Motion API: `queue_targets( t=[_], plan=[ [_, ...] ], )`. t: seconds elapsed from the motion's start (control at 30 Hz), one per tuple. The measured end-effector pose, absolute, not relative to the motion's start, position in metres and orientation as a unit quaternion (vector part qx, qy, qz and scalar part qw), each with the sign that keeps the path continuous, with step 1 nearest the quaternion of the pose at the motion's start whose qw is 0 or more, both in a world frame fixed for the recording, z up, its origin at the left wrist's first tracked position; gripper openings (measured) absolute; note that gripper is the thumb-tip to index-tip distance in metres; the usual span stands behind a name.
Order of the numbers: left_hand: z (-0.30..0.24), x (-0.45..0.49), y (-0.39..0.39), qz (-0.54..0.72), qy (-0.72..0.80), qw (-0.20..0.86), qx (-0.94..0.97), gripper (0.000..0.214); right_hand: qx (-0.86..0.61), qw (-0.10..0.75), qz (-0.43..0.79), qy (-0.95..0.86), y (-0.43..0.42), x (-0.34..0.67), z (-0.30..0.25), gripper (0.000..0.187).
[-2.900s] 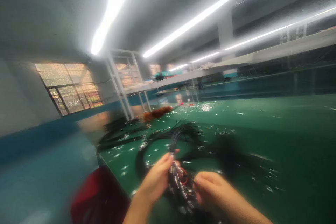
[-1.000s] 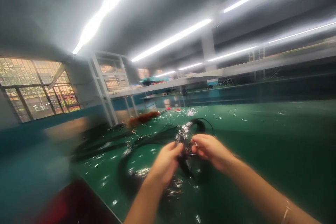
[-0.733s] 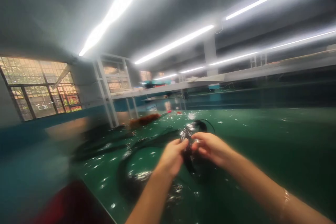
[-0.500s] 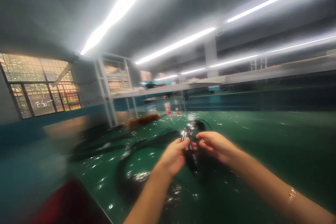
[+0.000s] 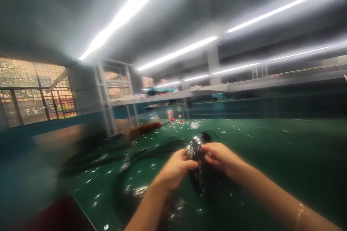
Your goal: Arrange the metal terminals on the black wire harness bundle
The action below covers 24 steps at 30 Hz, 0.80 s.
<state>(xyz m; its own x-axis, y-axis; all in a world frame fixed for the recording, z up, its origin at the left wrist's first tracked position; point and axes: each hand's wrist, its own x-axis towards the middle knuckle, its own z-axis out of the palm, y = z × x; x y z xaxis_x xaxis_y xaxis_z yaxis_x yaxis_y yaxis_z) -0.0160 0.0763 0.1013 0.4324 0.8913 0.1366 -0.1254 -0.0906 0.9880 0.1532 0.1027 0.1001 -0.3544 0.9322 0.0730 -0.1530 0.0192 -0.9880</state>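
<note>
I see cable bundle (image 5: pixel 199 182) held just above green worktop (image 5: pixel 271 151), between both hands. Left hand (image 5: pixel 176 168): fingers closed around silvery connector cluster (image 5: pixel 195 147) at bundle top. Right hand (image 5: pixel 221 157): fingers pinching same cluster from other side.

Risks, my read:
- Hanging black loops could snag loose cables (image 5: pixel 127 191) on worktop.
- Pulling at connectors may strain wires.
- Blurred view hides grip detail.

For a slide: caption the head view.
Left hand and right hand grip a connector-tipped cable bundle over a green workbench.
</note>
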Motion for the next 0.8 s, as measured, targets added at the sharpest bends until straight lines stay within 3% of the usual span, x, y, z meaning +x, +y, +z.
queue_targets(
  t=[0.33, 0.5, 0.8],
  plan=[
    [0.094, -0.021, 0.073, 0.459, 0.337, 0.555, 0.607, 0.042, -0.311, 0.429, 0.638, -0.559, 0.098, 0.144, 0.091, 0.021],
    [0.091, -0.019, 0.071, 0.478, 0.336, 0.566, 0.582, 0.027, -0.293, 0.416, 0.677, -0.531, 0.104, 0.147, 0.083, 0.01],
    [0.085, -0.007, 0.075, 0.516, 0.345, 0.569, 0.54, 0.017, -0.281, 0.389, 0.729, -0.487, 0.089, 0.151, 0.069, 0.011]
  ],
)
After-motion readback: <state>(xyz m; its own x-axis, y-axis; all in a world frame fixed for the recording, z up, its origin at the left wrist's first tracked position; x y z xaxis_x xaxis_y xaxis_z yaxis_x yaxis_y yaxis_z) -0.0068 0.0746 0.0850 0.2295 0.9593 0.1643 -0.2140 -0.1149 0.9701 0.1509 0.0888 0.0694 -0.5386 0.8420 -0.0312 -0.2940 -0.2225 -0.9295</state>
